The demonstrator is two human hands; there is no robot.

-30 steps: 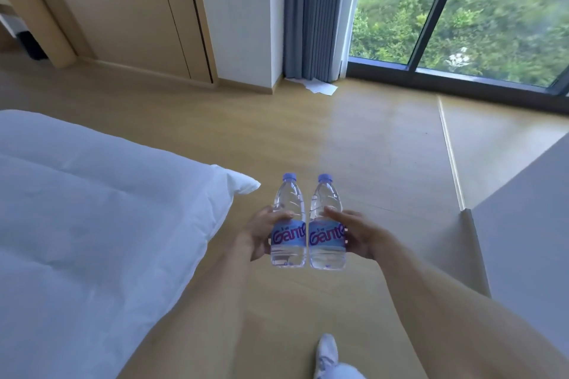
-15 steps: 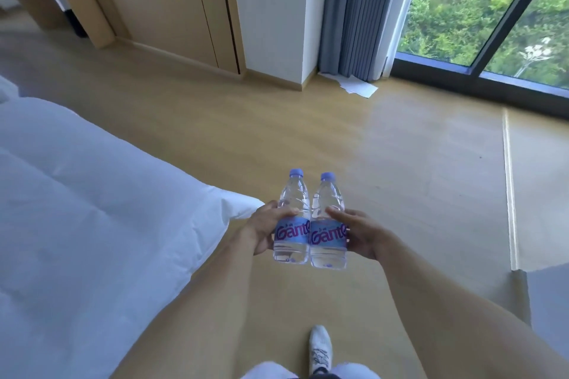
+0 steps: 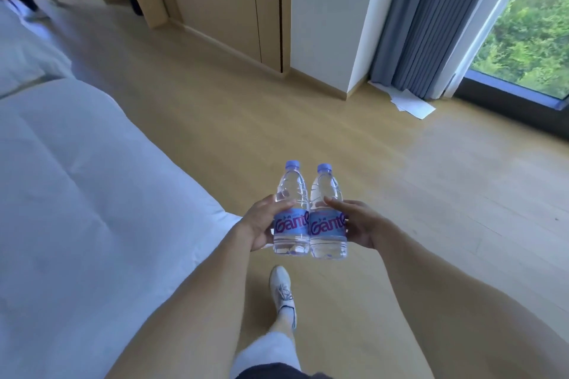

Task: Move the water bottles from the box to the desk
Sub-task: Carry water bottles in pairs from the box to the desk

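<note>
Two bottles carried upright, side by side and touching, out over the floor (image 3: 215, 138) just right of the bed (image 3: 77, 194).

Left hand (image 3: 261, 224) wraps the left bottle (image 3: 292, 218), thumb across the shoulder above the label, fingers hidden behind. Right hand (image 3: 360, 224) wraps the right bottle (image 3: 328, 221) the same way. Both grips clamped at label height, one bottle each.

Both look full and capped: likely fairly heavy for their size, weight low. Thin clear plastic should give under a hard squeeze, so firm, not crushing. The smooth label band may be slick; the ribbed shoulder just above it looks the surer place for the thumb.

Neither box nor desk identifiable here. Shoe (image 3: 283, 295) mid-stride below the bottles; judged as the carry stage.
</note>
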